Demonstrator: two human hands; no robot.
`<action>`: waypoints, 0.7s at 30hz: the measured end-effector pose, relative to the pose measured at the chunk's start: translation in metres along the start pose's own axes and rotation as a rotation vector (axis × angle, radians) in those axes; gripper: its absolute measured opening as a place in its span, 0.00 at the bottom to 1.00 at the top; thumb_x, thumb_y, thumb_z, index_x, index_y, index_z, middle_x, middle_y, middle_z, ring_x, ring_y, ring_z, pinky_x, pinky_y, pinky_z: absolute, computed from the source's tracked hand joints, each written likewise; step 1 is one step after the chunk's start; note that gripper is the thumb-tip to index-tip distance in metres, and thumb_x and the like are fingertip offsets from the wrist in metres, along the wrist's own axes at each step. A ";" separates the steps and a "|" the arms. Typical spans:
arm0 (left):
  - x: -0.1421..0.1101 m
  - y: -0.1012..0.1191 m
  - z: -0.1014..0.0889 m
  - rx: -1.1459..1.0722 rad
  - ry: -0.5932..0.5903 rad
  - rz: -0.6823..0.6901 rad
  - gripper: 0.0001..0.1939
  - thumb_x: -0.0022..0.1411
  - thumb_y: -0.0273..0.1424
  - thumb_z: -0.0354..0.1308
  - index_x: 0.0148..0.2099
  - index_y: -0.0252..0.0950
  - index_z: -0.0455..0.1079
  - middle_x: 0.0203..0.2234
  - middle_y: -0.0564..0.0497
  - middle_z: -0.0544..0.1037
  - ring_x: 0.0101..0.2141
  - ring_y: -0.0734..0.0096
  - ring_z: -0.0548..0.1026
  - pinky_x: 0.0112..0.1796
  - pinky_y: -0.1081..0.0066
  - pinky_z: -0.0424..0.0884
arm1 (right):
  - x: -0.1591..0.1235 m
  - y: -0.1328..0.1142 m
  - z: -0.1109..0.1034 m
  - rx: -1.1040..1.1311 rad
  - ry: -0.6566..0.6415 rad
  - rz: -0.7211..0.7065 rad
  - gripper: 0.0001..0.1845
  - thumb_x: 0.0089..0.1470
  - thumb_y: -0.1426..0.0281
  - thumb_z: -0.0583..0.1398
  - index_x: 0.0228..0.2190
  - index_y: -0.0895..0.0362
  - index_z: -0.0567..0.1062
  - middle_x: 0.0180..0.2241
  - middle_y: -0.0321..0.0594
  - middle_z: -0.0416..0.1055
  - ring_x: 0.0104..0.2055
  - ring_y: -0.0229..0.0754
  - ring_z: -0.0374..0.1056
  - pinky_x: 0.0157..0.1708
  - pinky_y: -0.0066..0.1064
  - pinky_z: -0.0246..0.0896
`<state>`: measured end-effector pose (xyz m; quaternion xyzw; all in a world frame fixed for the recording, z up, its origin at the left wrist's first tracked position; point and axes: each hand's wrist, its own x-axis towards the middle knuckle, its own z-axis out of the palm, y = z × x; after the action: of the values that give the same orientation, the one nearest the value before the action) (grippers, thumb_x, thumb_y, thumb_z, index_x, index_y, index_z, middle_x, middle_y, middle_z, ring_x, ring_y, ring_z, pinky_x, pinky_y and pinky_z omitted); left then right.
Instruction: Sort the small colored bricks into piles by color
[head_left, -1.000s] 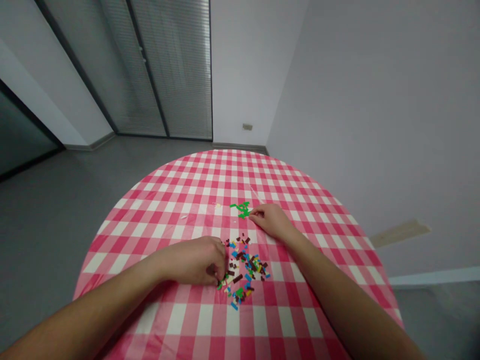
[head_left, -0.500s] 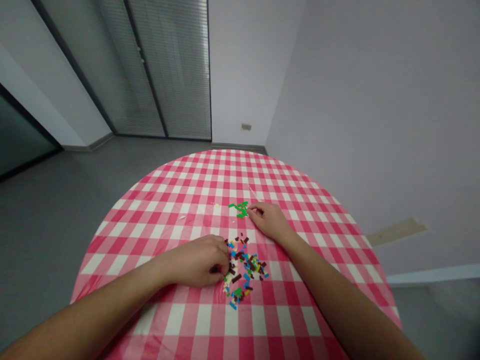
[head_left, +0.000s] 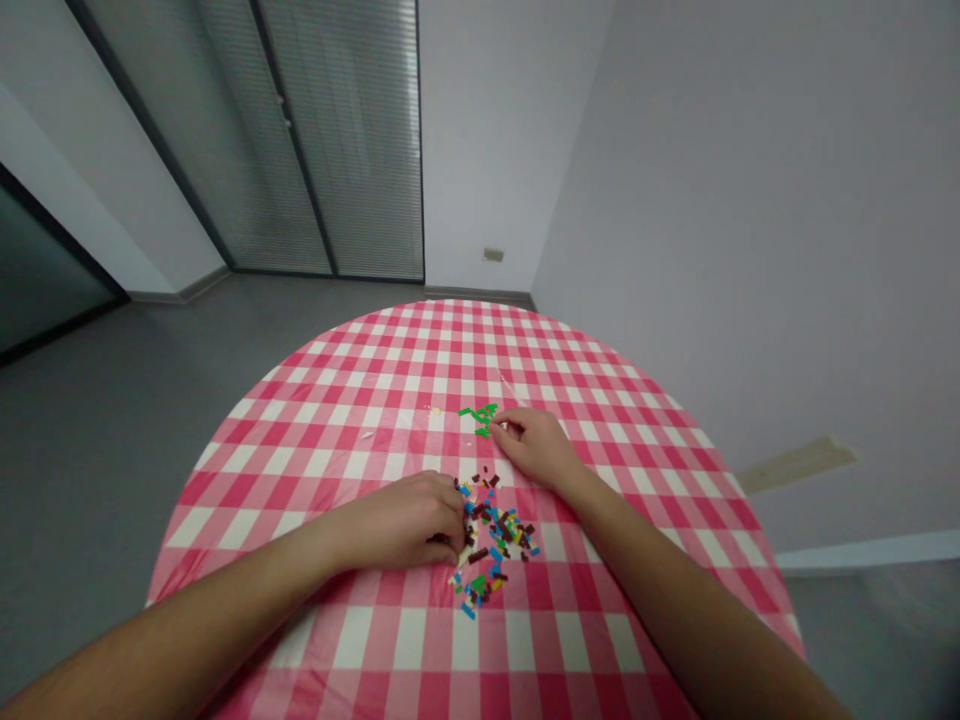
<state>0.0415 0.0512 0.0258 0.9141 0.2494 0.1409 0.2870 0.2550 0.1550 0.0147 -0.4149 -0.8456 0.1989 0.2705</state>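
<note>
A pile of small mixed bricks [head_left: 491,540], brown, blue, green, yellow and white, lies on the red-and-white checked tablecloth [head_left: 390,390]. My left hand [head_left: 409,520] rests on the cloth at the pile's left edge, fingers curled into the bricks. What they pinch, if anything, is hidden. Farther back sits a small group of green bricks [head_left: 478,417]. My right hand [head_left: 534,445] lies just right of that group, its fingertips pinched together against the green bricks.
The round table's edge curves close on both sides, and grey floor [head_left: 112,400] lies beyond it to the left. A few pale specks [head_left: 435,410] lie left of the green group. Glass doors with blinds [head_left: 330,140] stand behind.
My left hand has crept a little right into the mixed pile. My right hand has shifted slightly toward the green bricks.
</note>
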 end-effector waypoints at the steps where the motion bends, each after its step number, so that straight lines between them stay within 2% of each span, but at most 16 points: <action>1: 0.000 0.000 -0.001 -0.011 0.007 -0.010 0.05 0.65 0.27 0.60 0.35 0.38 0.75 0.31 0.51 0.79 0.37 0.67 0.74 0.42 0.69 0.66 | 0.000 0.000 0.000 0.019 -0.005 -0.006 0.09 0.56 0.70 0.60 0.34 0.56 0.81 0.33 0.42 0.79 0.32 0.42 0.71 0.32 0.31 0.61; 4: 0.001 0.001 -0.006 -0.088 0.081 -0.101 0.06 0.67 0.29 0.58 0.36 0.38 0.76 0.31 0.50 0.79 0.37 0.68 0.74 0.42 0.68 0.66 | -0.001 -0.003 -0.002 0.128 -0.047 0.004 0.09 0.56 0.70 0.61 0.35 0.55 0.82 0.33 0.42 0.80 0.32 0.41 0.71 0.32 0.31 0.62; 8: 0.000 -0.006 -0.009 -0.328 0.327 -0.378 0.08 0.65 0.33 0.57 0.37 0.36 0.76 0.32 0.49 0.80 0.33 0.69 0.75 0.36 0.70 0.68 | -0.004 -0.015 -0.002 0.395 -0.207 0.061 0.08 0.55 0.68 0.62 0.33 0.57 0.81 0.28 0.41 0.78 0.27 0.39 0.71 0.27 0.29 0.63; 11: 0.001 -0.016 -0.005 -0.500 0.475 -0.516 0.10 0.62 0.36 0.58 0.37 0.35 0.76 0.29 0.49 0.79 0.29 0.70 0.74 0.31 0.71 0.67 | -0.008 -0.026 0.000 0.443 -0.281 -0.003 0.07 0.54 0.68 0.63 0.33 0.57 0.81 0.27 0.40 0.78 0.27 0.38 0.71 0.27 0.28 0.63; 16: 0.005 -0.023 0.001 -0.670 0.673 -0.517 0.10 0.54 0.34 0.65 0.34 0.34 0.70 0.23 0.53 0.76 0.24 0.74 0.72 0.26 0.74 0.65 | -0.010 -0.035 0.002 0.323 -0.216 -0.111 0.07 0.55 0.69 0.62 0.34 0.54 0.82 0.31 0.40 0.79 0.32 0.39 0.72 0.32 0.28 0.64; 21: 0.008 -0.025 0.005 -0.759 0.745 -0.503 0.12 0.53 0.33 0.66 0.31 0.35 0.65 0.21 0.55 0.75 0.24 0.75 0.73 0.26 0.74 0.66 | -0.011 -0.037 0.001 0.279 -0.224 -0.155 0.06 0.55 0.68 0.64 0.34 0.52 0.82 0.32 0.37 0.80 0.32 0.38 0.72 0.33 0.28 0.64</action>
<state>0.0405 0.0709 0.0077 0.5490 0.4746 0.4596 0.5120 0.2376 0.1246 0.0314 -0.2824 -0.8641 0.3376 0.2440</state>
